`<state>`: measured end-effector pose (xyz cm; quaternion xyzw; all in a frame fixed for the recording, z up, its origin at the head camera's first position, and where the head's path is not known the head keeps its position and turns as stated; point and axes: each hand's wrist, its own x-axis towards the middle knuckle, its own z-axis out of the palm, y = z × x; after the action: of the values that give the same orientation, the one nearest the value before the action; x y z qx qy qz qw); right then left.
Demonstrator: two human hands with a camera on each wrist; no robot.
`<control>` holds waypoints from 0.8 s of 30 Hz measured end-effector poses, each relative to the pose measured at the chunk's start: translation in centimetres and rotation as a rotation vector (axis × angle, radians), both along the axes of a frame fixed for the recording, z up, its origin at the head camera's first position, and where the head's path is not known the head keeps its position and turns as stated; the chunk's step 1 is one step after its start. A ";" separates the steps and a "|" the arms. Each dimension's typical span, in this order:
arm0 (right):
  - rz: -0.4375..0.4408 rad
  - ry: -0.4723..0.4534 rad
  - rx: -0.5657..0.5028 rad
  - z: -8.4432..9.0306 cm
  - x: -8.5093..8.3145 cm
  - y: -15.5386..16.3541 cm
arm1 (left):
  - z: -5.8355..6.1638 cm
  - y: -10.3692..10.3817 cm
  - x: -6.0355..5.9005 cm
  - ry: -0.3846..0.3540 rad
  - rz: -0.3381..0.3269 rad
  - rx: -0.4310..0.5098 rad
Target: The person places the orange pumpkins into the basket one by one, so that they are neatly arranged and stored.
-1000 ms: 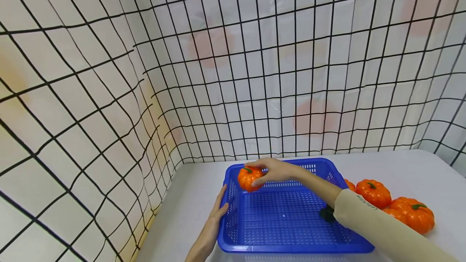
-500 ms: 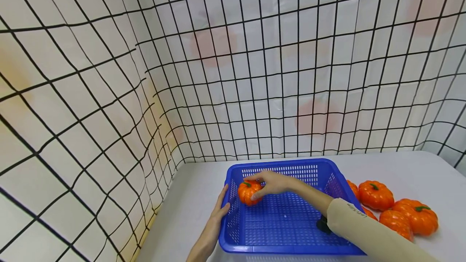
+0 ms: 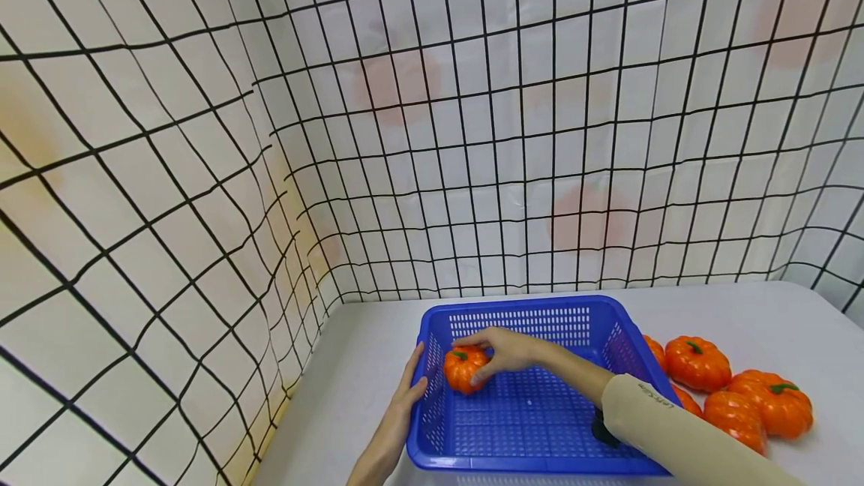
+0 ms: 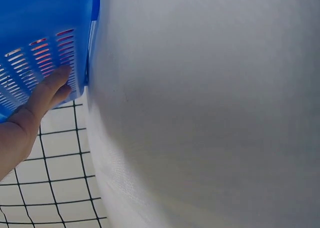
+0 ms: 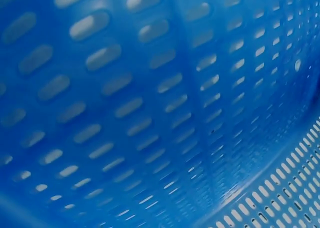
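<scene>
Placement step, with the blue basket [image 3: 533, 411] as landmark. The basket sits on the white table [image 3: 742, 306] near the gridded backdrop; its slotted inner wall [image 5: 150, 112] fills the right wrist view. My right hand [image 3: 506, 349], reaching in from the basket's right side, has fingers and thumb curled over a small orange pumpkin [image 3: 464, 368] at the basket's far-left inner corner, apparently just touching the floor, though contact is hard to confirm from above. My left hand [image 3: 408, 388] lies with straight fingers flat against the basket's outer left wall [image 4: 45, 62], steadying it. Four more pumpkins [image 3: 695, 362] wait just right of the basket. The next move, I judge, calls for loosening my grip and lifting clear without rolling the pumpkin.
</scene>
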<state>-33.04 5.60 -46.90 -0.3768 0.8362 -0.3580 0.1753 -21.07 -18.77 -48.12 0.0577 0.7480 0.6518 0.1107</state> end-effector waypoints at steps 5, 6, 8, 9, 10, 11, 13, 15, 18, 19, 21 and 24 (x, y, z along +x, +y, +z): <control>0.012 -0.066 -0.019 0.4 0.3 0.4 | -0.1 0.0 0.0 -0.005 -0.004 -0.003; 0.014 -0.080 -0.027 0.4 0.4 0.5 | -0.1 0.0 0.0 -0.007 -0.006 -0.003; 0.025 -0.101 -0.049 0.5 0.4 0.7 | -0.1 0.0 -0.1 -0.009 -0.007 -0.001; 0.033 -0.106 -0.062 0.4 0.4 0.8 | -0.1 0.0 -0.1 -0.009 -0.007 0.001; 0.041 -0.107 -0.072 0.4 0.3 0.9 | -0.1 0.0 -0.2 -0.010 -0.007 0.002; 0.049 -0.103 -0.079 0.3 0.2 0.9 | -0.1 0.0 -0.2 -0.009 -0.006 0.002; 0.059 -0.097 -0.093 0.1 0.0 1.0 | -0.1 0.0 -0.2 -0.010 -0.006 0.001; 0.059 -0.088 -0.100 -0.1 -0.1 1.1 | -0.1 0.1 -0.2 -0.010 -0.006 0.000; 0.055 -0.081 -0.098 -0.3 -0.2 1.1 | -0.1 0.1 -0.2 -0.010 -0.006 0.000; 0.051 -0.084 -0.092 -0.2 -0.2 1.1 | -0.1 0.1 -0.2 -0.008 -0.007 0.001; 0.041 -0.090 -0.072 0.0 -0.2 1.1 | -0.1 0.0 -0.1 -0.004 -0.009 0.003; 0.011 -0.122 -0.020 0.8 -0.2 1.2 | 0.0 -0.1 -0.1 0.009 -0.008 0.005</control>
<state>-33.25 6.83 -46.12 -0.3605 0.8183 -0.3877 0.2241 -21.19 -18.84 -48.17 0.0639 0.7467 0.6529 0.1101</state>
